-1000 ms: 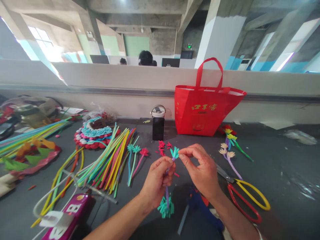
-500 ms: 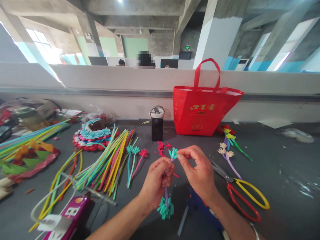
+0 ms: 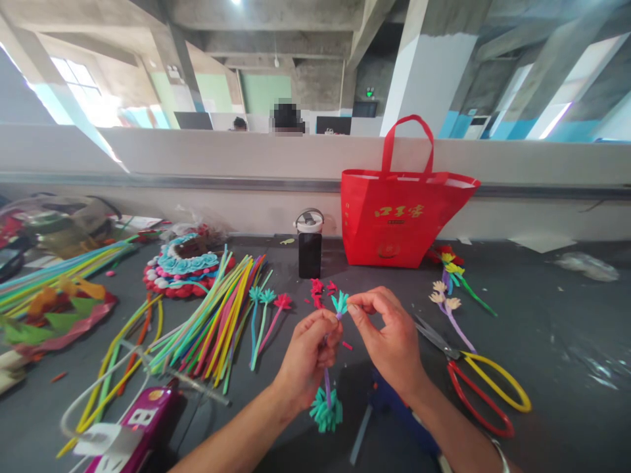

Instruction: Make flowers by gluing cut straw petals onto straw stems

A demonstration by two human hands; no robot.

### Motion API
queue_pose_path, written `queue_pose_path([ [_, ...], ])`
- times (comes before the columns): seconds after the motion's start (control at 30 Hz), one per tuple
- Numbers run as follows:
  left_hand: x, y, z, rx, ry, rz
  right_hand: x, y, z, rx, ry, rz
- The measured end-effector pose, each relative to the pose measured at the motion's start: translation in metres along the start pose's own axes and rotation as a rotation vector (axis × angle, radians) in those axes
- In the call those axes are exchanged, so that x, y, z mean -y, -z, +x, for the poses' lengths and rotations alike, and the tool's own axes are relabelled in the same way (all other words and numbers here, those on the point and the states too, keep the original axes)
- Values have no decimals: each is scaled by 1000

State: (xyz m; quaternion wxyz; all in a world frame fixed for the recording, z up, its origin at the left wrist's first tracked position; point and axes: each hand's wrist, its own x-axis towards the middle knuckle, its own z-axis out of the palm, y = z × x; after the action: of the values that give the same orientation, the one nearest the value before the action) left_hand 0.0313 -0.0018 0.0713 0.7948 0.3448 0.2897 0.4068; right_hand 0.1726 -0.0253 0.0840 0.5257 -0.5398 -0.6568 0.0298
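My left hand (image 3: pixel 315 345) is closed around a purple pipe-cleaner stem, pinching it just under a small turquoise pipe-cleaner flower (image 3: pixel 340 303). The stem's lower part shows beneath my fist, above a pile of cut turquoise pieces (image 3: pixel 326 410) on the table. At the flower's right edge, my right hand (image 3: pixel 389 335) pinches a petal tip between thumb and forefinger. Red cut pieces (image 3: pixel 317 287) lie just beyond my hands. Three finished flowers, one of them red (image 3: pixel 282 301), rest to the left.
Large scissors (image 3: pixel 456 355) lie spread at right, near cream flowers (image 3: pixel 446 299). A red bag (image 3: pixel 401 220) and a bottle (image 3: pixel 309 253) stand at the back. A pipe-cleaner bundle (image 3: pixel 211 318) and a purple power strip (image 3: pixel 138 420) are at left. Below my right hand lies a dark blue object (image 3: pixel 401 417).
Both hands stay together at the turquoise flower, with only slight finger movement. The whole view has shifted a little.
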Motion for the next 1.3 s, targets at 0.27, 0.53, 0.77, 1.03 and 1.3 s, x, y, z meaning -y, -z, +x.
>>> queue_pose_path([
  [0.27,-3,0,-1,-5,11,-15,5,5,1,-26,-33,70],
  [0.53,-7,1,-2,25,29,-85,9,24,5,-95,-59,78],
  [0.77,-20,4,-5,103,9,-161,6,22,8,37,-54,70],
  [1.03,-45,0,-4,131,-29,-111,-6,11,5,593,-209,-149],
  [1.3,-45,6,-2,107,-20,-40,-13,-5,-7,890,-109,-418],
])
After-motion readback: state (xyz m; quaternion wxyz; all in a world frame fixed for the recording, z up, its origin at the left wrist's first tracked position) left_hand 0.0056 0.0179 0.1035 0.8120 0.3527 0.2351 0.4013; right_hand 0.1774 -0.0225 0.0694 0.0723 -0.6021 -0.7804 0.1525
